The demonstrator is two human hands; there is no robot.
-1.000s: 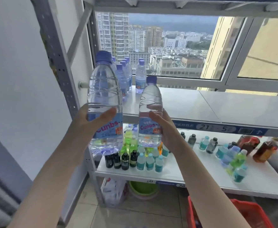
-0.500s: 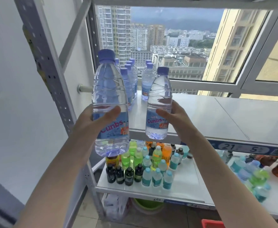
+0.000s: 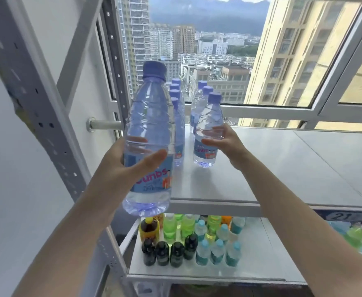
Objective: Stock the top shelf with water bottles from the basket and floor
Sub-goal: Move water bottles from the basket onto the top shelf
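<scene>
Nearest, the left hand (image 3: 128, 166) was wrapped round the near water bottle (image 3: 150, 125), thumb across the label and fingers behind. It held the bottle upright in the air, short of the front edge of the top shelf (image 3: 283, 168), probably waiting its turn while the other hand worked. Below at 6 o'clock, the lower shelf (image 3: 268, 260) carried small drink bottles (image 3: 188, 239) that were no part of this job. At 3 o'clock from the near bottle and farther in, the right hand (image 3: 225, 142) grasped the second water bottle (image 3: 208, 125) at its waist. The base was at the shelf surface, though whether it was fully set down could not be told. It sat at the front of the right row (image 3: 201, 97), which seemed the reason for the reach. The left row (image 3: 176, 108) ran back at 11 o'clock from it. Both rows led toward the window (image 3: 197, 50) at 12 o'clock, leaving the shelf bare toward 3 o'clock.
</scene>
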